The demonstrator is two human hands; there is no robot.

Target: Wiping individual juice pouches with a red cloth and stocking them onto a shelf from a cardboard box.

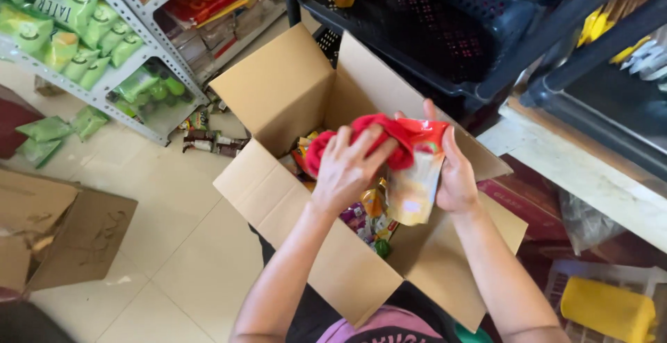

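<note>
Grip: left hand (347,166) and right hand (455,173) both closed around red snack packets (410,141), centre frame, above open cardboard box (278,93). Packets likely light, crinkly, slippery, crushable; best held by edges.

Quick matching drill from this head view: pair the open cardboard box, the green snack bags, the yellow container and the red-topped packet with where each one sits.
Things:
1. open cardboard box
2. green snack bags
3. yellow container
4. red-topped packet

Places:
a. on the grey metal shelf at upper left
b. held between the left hand and the right hand
c. on the floor in front of the person, flaps spread
d. lower right corner

Pairs: 1-c, 2-a, 3-d, 4-b
</note>
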